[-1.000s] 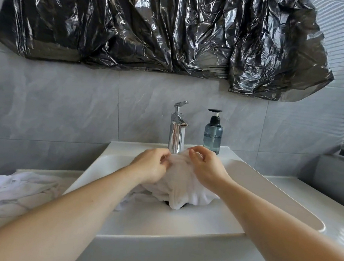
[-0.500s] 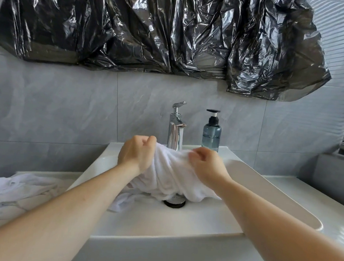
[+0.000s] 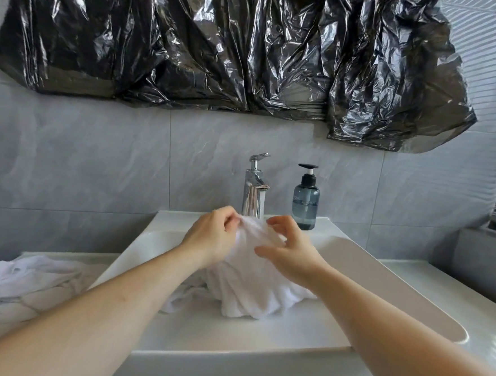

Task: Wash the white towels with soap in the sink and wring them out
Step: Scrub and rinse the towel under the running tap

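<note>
On the left end of the bench (image 3: 411, 275), near its front edge, a heap of white towels (image 3: 20, 283) lies crumpled and untouched; I cannot tell if they are wet or dry, so I judge they wait for their turn or are already finished. To the right of them is the sink (image 3: 381, 285), set into the bench. Inside the basin, over the drain area, one white towel (image 3: 248, 287) stands bunched up like a small tent, its lower folds resting on the basin floor.

The left hand (image 3: 212, 236) pinches the top of this towel between the thumb and the curled fingers, just in front of the faucet (image 3: 254, 188). I see no water coming from the faucet. The right hand (image 3: 290, 254) is just beside it, with the fingers spread and bent; the fingertips touch the top of the cloth, but they do not close on it.

At the back edge of the sink, right of the faucet, stands the soap bottle (image 3: 305, 202), upright, and no hand is on it.

No foam is visible on the towel. In my judgement the washing of this towel is in the middle, and the wringing is not yet done, because the cloth is loose and not twisted.
</note>
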Tool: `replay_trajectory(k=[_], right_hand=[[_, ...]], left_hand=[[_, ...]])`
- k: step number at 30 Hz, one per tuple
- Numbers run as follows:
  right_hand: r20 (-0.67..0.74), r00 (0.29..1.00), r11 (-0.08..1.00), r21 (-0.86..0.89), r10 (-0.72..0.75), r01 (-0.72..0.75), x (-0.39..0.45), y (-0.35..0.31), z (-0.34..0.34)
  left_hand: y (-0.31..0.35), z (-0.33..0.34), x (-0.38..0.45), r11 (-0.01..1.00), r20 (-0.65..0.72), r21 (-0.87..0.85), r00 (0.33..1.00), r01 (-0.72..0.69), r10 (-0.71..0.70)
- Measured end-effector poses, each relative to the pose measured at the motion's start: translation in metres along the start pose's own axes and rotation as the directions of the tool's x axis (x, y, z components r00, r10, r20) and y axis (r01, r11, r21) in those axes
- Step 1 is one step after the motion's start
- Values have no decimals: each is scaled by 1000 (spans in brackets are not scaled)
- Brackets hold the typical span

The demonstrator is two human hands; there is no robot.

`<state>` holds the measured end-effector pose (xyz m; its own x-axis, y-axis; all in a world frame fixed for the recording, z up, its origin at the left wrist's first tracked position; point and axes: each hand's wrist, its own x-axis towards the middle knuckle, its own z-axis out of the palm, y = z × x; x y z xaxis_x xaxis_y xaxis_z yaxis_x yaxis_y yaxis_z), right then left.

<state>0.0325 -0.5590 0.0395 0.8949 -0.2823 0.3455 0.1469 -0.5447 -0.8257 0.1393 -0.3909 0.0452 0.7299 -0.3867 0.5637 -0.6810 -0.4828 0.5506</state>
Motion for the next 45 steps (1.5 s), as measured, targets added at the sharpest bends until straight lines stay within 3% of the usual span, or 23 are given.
replay_trajectory(k=[3, 5, 6, 9, 11, 14, 17, 19, 22, 24, 27, 30, 33, 35, 37, 40, 42, 45], right_hand=[[143, 978, 961, -253, 150, -110, -2, 5, 1], [150, 971, 895, -435, 184, -102, -3, 7, 1], [124, 980, 891, -446, 157, -86, -3, 8, 1], [30, 1000, 946, -324, 9, 1, -1, 3, 0], [-55, 996, 974, -221, -73, 59, 0, -2, 1], [-129, 981, 978, -168, -143, 121, 1, -7, 4], [-138, 980, 978, -175, -143, 118, 2, -5, 3], [-157, 979, 978, -185, -129, 99, 2, -4, 1], [-175, 981, 990, -131, -79, 56, 1, -6, -3], [-117, 992, 992, -112, 38, -51, -1, -6, -5], [27, 983, 953, -249, 182, -170, -2, -1, -2], [13, 987, 938, -314, 158, -146, -1, 1, 1], [-98, 995, 977, -206, 35, -55, 2, -1, 1], [-196, 981, 995, -99, -11, -9, 5, -1, 1], [-248, 968, 997, -76, -36, 17, 7, -1, -1], [-217, 975, 992, -121, -45, 19, 8, 3, -1], [-181, 982, 992, -125, -46, 24, 9, 5, 0], [-154, 987, 999, -6, 43, -44, 9, 4, -2]], left_hand=[[2, -7, 2, 998, -150, -40, 987, 56, -62], [5, -11, 2, 994, -199, -21, 974, 104, -106], [4, -12, 1, 990, -191, 15, 972, 140, -135], [4, -13, -7, 942, -31, 253, 975, 220, -219], [3, -11, -11, 931, 128, 308, 961, 195, -244], [11, -6, -14, 985, 372, 32, 913, 172, -171], [15, 0, -14, 976, 486, -131, 869, 172, -88], [16, 1, -13, 983, 458, -114, 886, 143, -76], [17, -2, -12, 994, 248, -96, 968, 56, -31], [17, -7, -11, 989, 94, -147, 995, 27, -14], [20, -13, -7, 960, -28, -250, 990, 128, -139], [19, -19, -7, 928, -51, -261, 956, 267, -290], [8, -19, -8, 959, -66, 70, 960, 276, -271], [7, -18, -10, 960, 38, 152, 969, 235, -243], [8, -14, -12, 984, 209, 102, 964, 143, -162], [11, 1, -18, 994, 395, 86, 914, 62, -91], [10, 7, -18, 988, 377, 154, 925, -8, -52], [12, 3, -12, 983, 151, 182, 988, -28, 0]])
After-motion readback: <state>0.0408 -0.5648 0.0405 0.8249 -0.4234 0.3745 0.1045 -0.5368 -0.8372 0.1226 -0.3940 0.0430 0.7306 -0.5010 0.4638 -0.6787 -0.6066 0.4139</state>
